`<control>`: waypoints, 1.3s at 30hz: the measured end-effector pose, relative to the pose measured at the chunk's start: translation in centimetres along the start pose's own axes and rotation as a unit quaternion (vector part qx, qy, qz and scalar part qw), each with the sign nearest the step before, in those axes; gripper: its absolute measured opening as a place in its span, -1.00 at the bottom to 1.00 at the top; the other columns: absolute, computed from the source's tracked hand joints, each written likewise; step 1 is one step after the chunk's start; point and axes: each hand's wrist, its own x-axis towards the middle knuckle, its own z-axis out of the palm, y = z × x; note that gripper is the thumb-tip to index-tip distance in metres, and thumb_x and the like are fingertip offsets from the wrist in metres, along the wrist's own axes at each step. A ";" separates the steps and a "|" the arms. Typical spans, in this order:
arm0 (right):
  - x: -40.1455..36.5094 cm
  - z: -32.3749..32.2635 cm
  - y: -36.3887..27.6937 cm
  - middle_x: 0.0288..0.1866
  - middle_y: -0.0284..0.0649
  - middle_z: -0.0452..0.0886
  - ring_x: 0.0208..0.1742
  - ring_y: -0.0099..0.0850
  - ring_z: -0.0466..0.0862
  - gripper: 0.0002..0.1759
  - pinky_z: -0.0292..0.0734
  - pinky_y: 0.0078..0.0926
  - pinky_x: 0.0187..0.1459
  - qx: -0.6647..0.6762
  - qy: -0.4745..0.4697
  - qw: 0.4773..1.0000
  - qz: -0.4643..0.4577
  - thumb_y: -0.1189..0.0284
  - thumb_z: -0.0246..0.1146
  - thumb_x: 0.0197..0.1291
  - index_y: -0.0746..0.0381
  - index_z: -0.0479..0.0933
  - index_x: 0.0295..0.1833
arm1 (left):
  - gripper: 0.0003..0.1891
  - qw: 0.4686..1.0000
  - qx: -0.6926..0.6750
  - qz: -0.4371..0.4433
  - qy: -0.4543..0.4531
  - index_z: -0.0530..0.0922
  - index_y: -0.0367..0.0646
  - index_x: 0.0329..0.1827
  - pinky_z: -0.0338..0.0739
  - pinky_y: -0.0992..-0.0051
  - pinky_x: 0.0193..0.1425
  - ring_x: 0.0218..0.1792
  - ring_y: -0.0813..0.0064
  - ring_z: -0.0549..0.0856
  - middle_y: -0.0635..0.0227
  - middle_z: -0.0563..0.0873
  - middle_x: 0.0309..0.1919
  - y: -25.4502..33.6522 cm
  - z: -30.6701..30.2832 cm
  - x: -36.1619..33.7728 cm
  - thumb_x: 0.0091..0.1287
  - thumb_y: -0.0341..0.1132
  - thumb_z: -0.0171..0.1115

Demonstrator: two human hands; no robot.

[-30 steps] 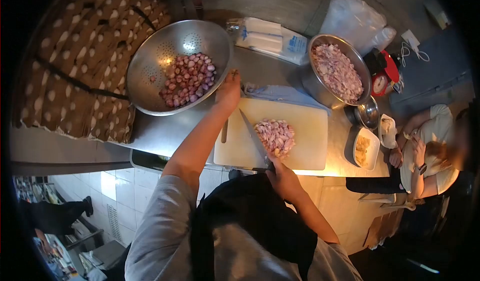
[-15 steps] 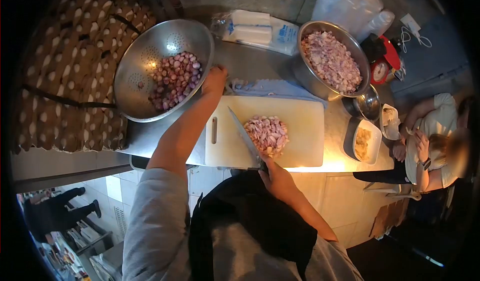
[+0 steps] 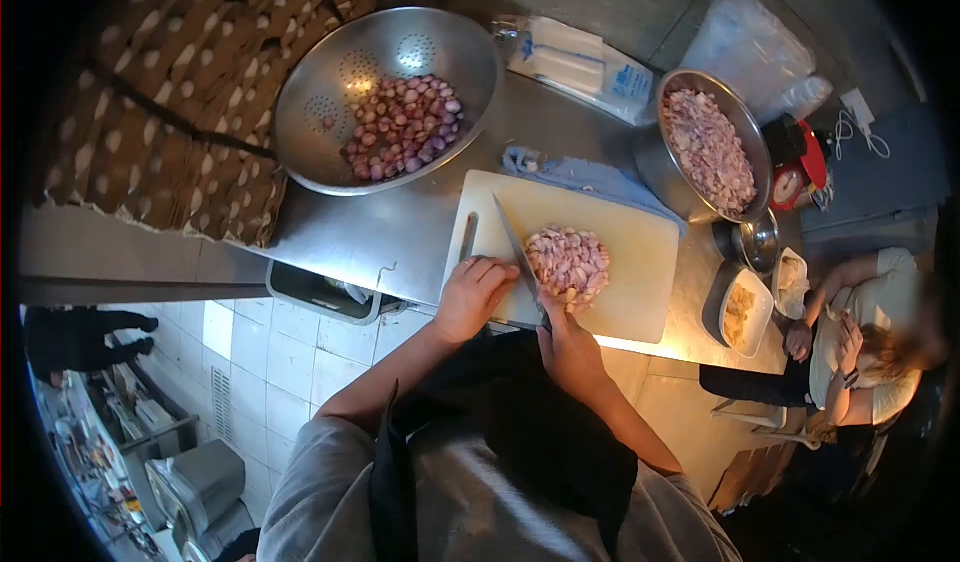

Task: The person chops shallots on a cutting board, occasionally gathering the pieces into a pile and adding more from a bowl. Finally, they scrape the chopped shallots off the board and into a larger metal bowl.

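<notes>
A white cutting board (image 3: 640,252) holds a pile of chopped shallots (image 3: 568,262). My right hand (image 3: 572,347) is closed around the handle of a kitchen knife (image 3: 515,230), whose blade lies along the pile's left side. At the board's lower left corner is my left hand (image 3: 474,294), its fingers bent and close together; what they hold, if anything, is hidden. Beyond it, a perforated steel colander (image 3: 300,152) contains whole peeled shallots (image 3: 405,127).
A steel pot (image 3: 690,202) of chopped shallots stands at the back right, near a blue cloth (image 3: 590,176) and a plastic-wrapped pack (image 3: 580,62). White tubs (image 3: 762,327) sit by the right edge. Stacked egg trays (image 3: 180,132) are left. A seated person (image 3: 860,332) is at right.
My left hand has come away from the colander's rim to the board's near left corner. My right hand still grips the knife beside the pile. The camera view has turned somewhat.
</notes>
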 end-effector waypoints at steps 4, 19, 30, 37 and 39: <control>0.9 1.0 -0.3 -0.04 0.23 0.58 -0.11 0.12 0.63 -0.35 0.54 -0.02 -0.10 -0.061 0.006 0.998 -0.004 0.51 0.16 0.24 0.20 0.16 0.43 | -0.78 0.994 -0.099 -0.030 0.028 0.59 -0.10 -0.16 0.56 0.25 -0.05 -0.13 0.13 0.63 0.24 0.61 -0.21 0.2 -1.6 0.7 0.10 -0.44 0.33; 2.2 0.3 -1.8 -0.25 0.20 0.61 -0.24 0.13 0.65 -0.37 0.50 0.08 -0.20 -0.094 -0.014 0.995 -0.012 0.44 0.05 0.27 0.23 0.10 0.44 | -0.74 0.995 -0.096 -0.022 -0.018 0.56 -0.17 -0.22 0.56 0.26 -0.07 -0.17 0.09 0.63 0.18 0.60 -0.24 -1.2 0.4 1.0 -0.02 -0.47 0.35; 1.8 -2.2 -4.2 -0.28 0.23 0.60 -0.24 0.13 0.64 -0.40 0.51 0.06 -0.19 -0.119 -0.060 0.991 0.020 0.42 0.04 0.28 0.25 0.14 0.42 | -0.71 0.996 -0.084 -0.022 -0.024 0.54 -0.19 -0.19 0.56 0.24 -0.06 -0.16 0.05 0.62 0.17 0.60 -0.24 -1.2 0.5 0.9 -0.01 -0.47 0.36; 2.9 -0.9 -3.5 -0.12 0.23 0.60 -0.16 0.14 0.63 -0.35 0.50 0.05 -0.14 -0.108 -0.072 0.991 0.042 0.45 0.11 0.25 0.23 0.10 0.44 | -0.70 0.996 -0.090 -0.007 0.005 0.53 -0.19 -0.20 0.55 0.24 -0.07 -0.16 0.04 0.62 0.17 0.60 -0.23 -1.2 0.5 0.9 -0.02 -0.47 0.37; 2.0 -0.6 -3.2 -0.20 0.23 0.60 -0.21 0.13 0.64 -0.36 0.51 0.05 -0.17 -0.093 -0.053 0.994 0.025 0.43 0.07 0.27 0.21 0.10 0.45 | -0.70 0.996 -0.089 -0.018 -0.013 0.53 -0.19 -0.20 0.55 0.24 -0.07 -0.16 0.04 0.62 0.17 0.61 -0.22 -1.3 0.6 1.0 -0.03 -0.47 0.38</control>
